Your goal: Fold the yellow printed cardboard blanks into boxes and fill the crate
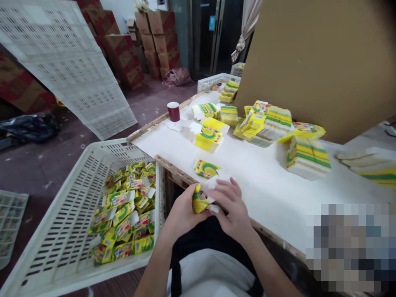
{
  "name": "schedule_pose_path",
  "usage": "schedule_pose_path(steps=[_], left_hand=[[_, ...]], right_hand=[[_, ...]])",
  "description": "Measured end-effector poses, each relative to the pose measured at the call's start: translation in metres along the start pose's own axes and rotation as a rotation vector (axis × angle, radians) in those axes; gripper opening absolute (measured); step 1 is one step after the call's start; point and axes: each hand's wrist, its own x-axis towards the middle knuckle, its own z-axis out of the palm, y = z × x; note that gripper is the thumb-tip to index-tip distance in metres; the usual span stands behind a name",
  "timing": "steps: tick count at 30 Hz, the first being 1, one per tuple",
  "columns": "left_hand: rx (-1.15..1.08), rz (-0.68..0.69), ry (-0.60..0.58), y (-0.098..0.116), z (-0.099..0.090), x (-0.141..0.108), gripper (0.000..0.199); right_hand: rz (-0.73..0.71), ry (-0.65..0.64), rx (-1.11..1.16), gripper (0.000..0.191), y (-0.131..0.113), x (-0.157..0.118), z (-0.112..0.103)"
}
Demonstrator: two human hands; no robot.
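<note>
A small yellow box [198, 205] is sitting between a worker's two hands, just off the near edge of a white table [262, 177] — its body is resting against the left palm while its pale end is facing the fingers opposite. The left hand [181, 212] is curling around the box and gripping it, the thumb pressing along the upper side. The right hand [230, 206] is meeting the pale end with half-bent, slightly spread fingers; blur is hiding whether they are pinching it or only touching it.

On the table, just past the hands, a lone pack [207, 169] is lying near the front edge. Farther back on the table's left part, a yellow stack [207, 138] is resting, and a dark red cup [173, 112] is standing near the left edge. Striped bundles [275, 123] are lining the table's far side, in front of a tall brown panel [312, 62].

Beside the table's left end, a white crate [55, 235] is holding a heap of yellow packs [123, 222], several showing raised white flaps. Well behind the table — across a dark floor [151, 99] — brown-and-red cartons [162, 41] are standing in piles, near dark glass doors [206, 45].
</note>
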Motion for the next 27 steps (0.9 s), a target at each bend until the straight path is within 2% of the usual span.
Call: schedule_pose_path(steps=[2, 4, 7, 9, 11, 14, 16, 18, 20, 22, 25, 27], left_hand=[[-0.003, -0.036, 0.041, -0.004, 0.009, 0.001, 0.058], [0.036, -0.017, 0.095, -0.007, 0.016, 0.0, 0.066], [0.12, 0.113, 0.092, -0.007, 0.023, -0.001, 0.071], [0.156, 0.197, 0.069, -0.007, 0.024, -0.001, 0.066], [0.16, 0.227, 0.046, -0.008, 0.023, -0.001, 0.059], [0.12, 0.189, 0.023, -0.008, 0.019, -0.001, 0.056], [0.089, 0.138, -0.003, -0.01, 0.018, 0.0, 0.059], [0.085, 0.108, -0.007, -0.013, 0.02, 0.0, 0.061], [0.106, 0.135, 0.05, -0.016, 0.024, 0.001, 0.062], [0.166, 0.17, 0.175, -0.018, 0.027, 0.001, 0.065], [0.306, 0.119, 0.335, -0.02, 0.023, 0.002, 0.065], [0.336, 0.077, 0.334, -0.021, 0.017, 0.001, 0.055]], right_hand=[[0.222, 0.148, 0.167, 0.059, 0.003, -0.003, 0.006], [0.459, 0.189, 0.463, 0.064, 0.005, -0.005, 0.013], [0.717, 0.008, 0.892, 0.048, 0.003, -0.003, 0.022], [0.777, -0.085, 1.007, 0.041, 0.001, -0.002, 0.025], [0.765, -0.115, 1.021, 0.04, 0.001, -0.003, 0.026], [0.718, -0.117, 0.981, 0.046, 0.003, -0.008, 0.025], [0.639, -0.134, 0.898, 0.056, 0.003, -0.012, 0.023], [0.505, -0.17, 0.717, 0.065, 0.001, -0.013, 0.022], [0.36, -0.196, 0.519, 0.063, -0.001, -0.012, 0.022], [0.286, -0.172, 0.409, 0.053, 0.0, -0.01, 0.023], [0.374, -0.023, 0.426, 0.045, 0.006, -0.007, 0.024], [0.427, 0.034, 0.476, 0.048, 0.01, -0.007, 0.022]])
